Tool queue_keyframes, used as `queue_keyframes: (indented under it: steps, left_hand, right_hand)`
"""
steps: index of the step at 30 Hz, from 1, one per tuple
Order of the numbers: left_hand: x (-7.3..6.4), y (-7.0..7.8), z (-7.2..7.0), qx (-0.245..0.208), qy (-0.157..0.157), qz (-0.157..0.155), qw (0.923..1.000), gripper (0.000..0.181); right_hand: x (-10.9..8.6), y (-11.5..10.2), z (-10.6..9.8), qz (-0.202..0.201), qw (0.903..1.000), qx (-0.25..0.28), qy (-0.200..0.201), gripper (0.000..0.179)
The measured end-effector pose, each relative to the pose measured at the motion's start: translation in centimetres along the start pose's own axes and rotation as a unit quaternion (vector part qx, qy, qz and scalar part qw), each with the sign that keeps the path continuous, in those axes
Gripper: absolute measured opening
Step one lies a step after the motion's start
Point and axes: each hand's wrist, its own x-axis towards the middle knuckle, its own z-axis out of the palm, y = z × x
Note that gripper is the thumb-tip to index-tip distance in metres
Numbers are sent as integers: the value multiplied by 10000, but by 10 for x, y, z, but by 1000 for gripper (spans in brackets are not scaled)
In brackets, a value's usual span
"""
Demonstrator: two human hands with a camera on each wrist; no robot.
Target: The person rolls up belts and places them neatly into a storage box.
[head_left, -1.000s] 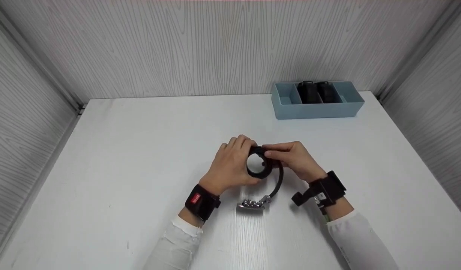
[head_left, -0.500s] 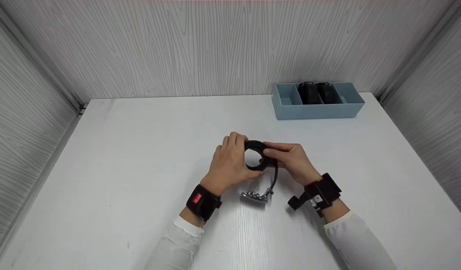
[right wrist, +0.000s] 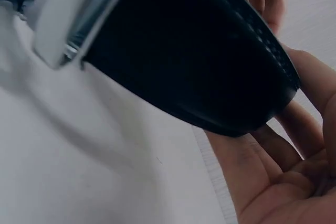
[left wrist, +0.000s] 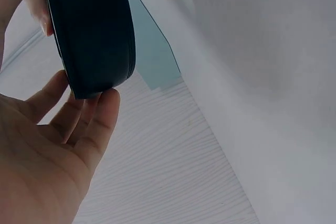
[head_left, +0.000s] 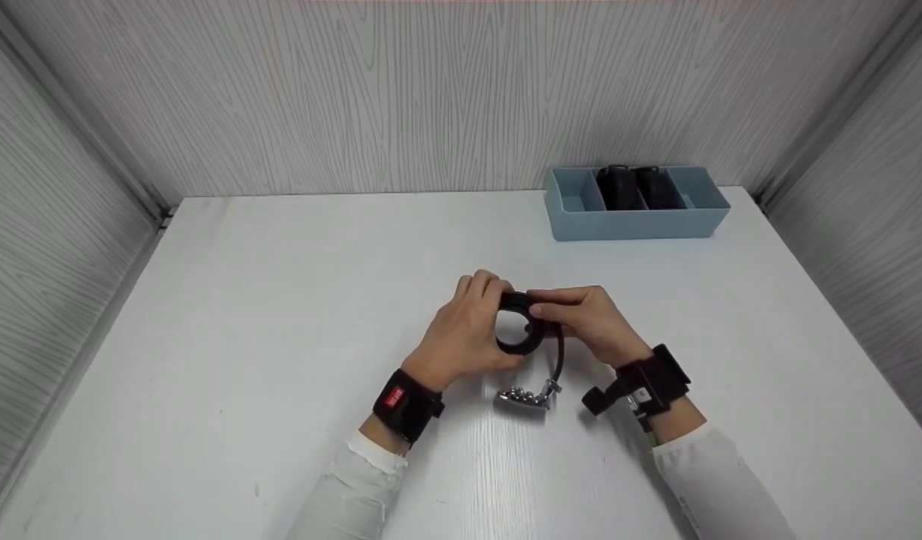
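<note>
A black leather belt (head_left: 534, 343), rolled into a coil, is held between both hands above the table. My left hand (head_left: 461, 334) curls round its left side, thumb below and fingers over the top. At its upper right, my right hand (head_left: 597, 324) pinches the coil between thumb and fingers. From the coil a loose end hangs down to a silver buckle (head_left: 524, 397). The belt's broad outer face (left wrist: 97, 38) fills much of the left wrist view. A stitched edge shows in the right wrist view, with the metal buckle (right wrist: 58, 24) at upper left.
At the back right of the white table (head_left: 280, 337) stands a blue divided box (head_left: 633, 225). Two black rolled belts (head_left: 620, 189) sit in its middle compartments. Grey wood-grain panels (head_left: 461, 97) wall the table at the back and sides.
Both hands and the coil shifted slightly away, then came back nearer. The hanging buckle swung a little to the right. Both hands kept their hold.
</note>
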Motion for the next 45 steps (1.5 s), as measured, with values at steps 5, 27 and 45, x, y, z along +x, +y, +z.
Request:
queue_keyframes:
  steps: [5,27,45]
  left_hand:
    - [0,1,3,196,418,-332,9984,84]
    - [0,4,2,150,-168,105,9997,88]
    - [1,3,6,309,257,-366,9985,90]
  right_hand:
    - [2,5,9,-69,9985,420,344,44]
    - [-1,-2,-2,-99,9997,-188,-111,43]
    - [2,9,6,-176,9996,165,111,44]
